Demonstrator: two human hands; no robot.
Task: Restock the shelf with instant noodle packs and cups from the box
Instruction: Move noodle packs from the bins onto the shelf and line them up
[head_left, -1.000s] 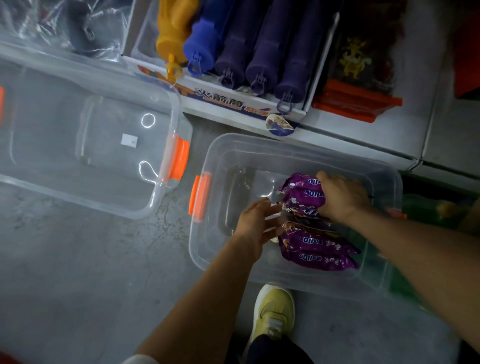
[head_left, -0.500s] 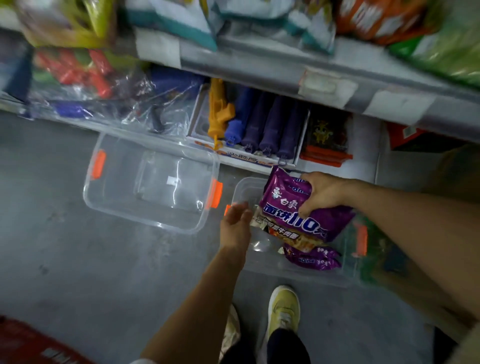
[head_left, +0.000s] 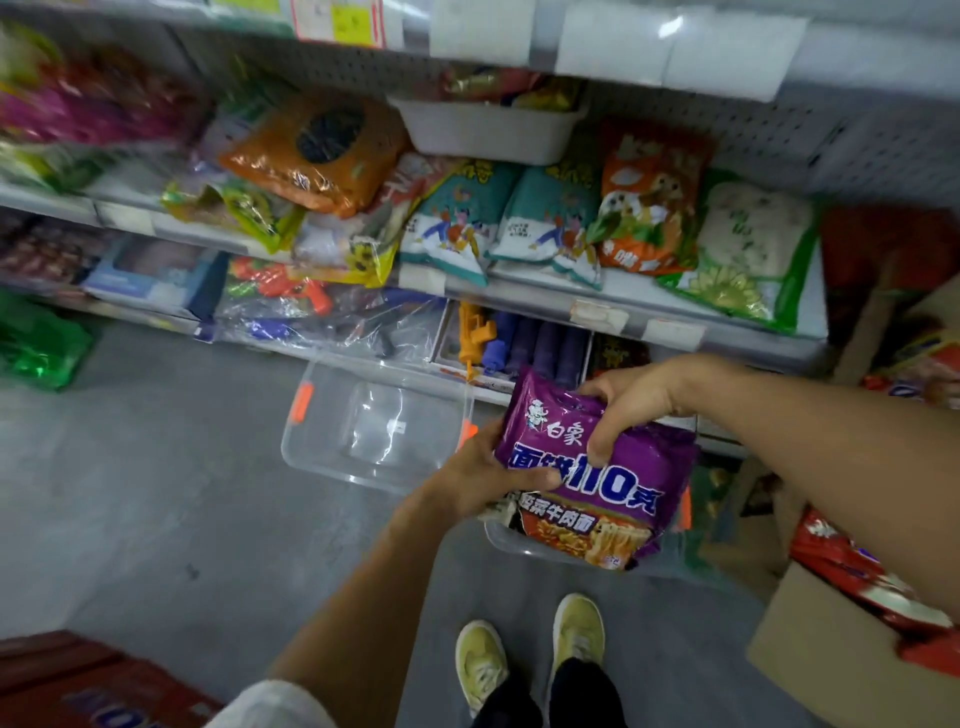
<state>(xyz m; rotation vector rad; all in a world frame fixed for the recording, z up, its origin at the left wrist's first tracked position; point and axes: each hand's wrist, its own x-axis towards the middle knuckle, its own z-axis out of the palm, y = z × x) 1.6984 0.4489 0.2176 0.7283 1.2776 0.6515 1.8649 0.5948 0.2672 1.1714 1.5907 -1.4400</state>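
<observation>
A purple instant noodle pack (head_left: 618, 483) is lifted in front of me, above the clear plastic box (head_left: 501, 540) it came from. My right hand (head_left: 631, 402) grips its upper edge, thumb on the front. My left hand (head_left: 480, 475) holds the pack's left side from below, fingers curled under it. The box is mostly hidden behind the pack. The shelf (head_left: 524, 296) ahead holds snack and noodle bags.
A second clear box (head_left: 322, 447) with orange latches lies on the grey floor to the left. A cardboard carton (head_left: 831, 649) with red packs stands at right. Toy bottles (head_left: 524, 345) fill the bottom shelf. My yellow shoes (head_left: 530, 644) are below.
My right hand has lifted the purple pack out of the box. My left hand has come up and taken hold of it. The view has tilted up toward the shelves.
</observation>
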